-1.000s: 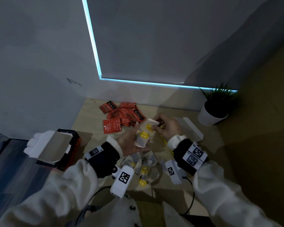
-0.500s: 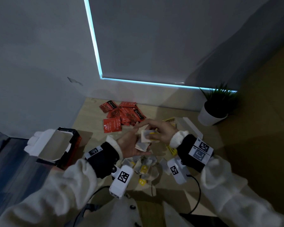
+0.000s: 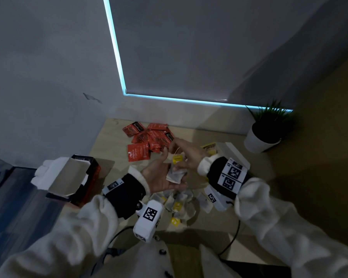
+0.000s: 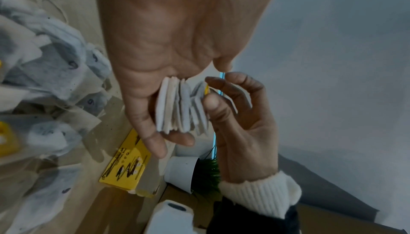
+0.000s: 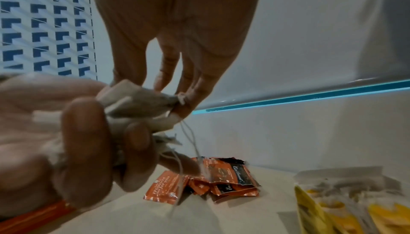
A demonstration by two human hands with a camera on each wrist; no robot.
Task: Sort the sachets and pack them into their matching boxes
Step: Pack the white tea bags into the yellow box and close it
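A: We start at our left hand (image 3: 161, 178), at mid-frame in the head view. Its fingers (image 4: 153, 143) curl round a stack of tea bags (image 4: 177, 108), white paper ones set on edge across the palm.

B: And our right hand (image 3: 189, 155), just right of it, meets the top of that stack. Its fingers (image 5: 188, 102) are narrowed to a pinch on the corner of one tea bag (image 5: 153, 99); a yellow tag (image 3: 177, 158) hangs between our two hands, and thin strings (image 5: 190, 137) trail down.

A: Below our hands, lower centre of the head view, a loose heap of tea bags (image 3: 179, 203) with yellow tags lies on the bench (image 3: 109, 149).

B: Above them, at upper centre of the bench, lies the pile of red sachets (image 3: 149, 140), flat and overlapping.

A: The yellow box (image 4: 126, 164) sits open just right of our right hand, with yellow-tagged bags inside it in the right wrist view.

B: At the left edge of the bench stands the red box (image 3: 84, 179), its lid flap (image 3: 68, 179) raised. We cannot tell what it holds.

A: At the upper right, a potted plant (image 3: 267, 129) stands by the wall.
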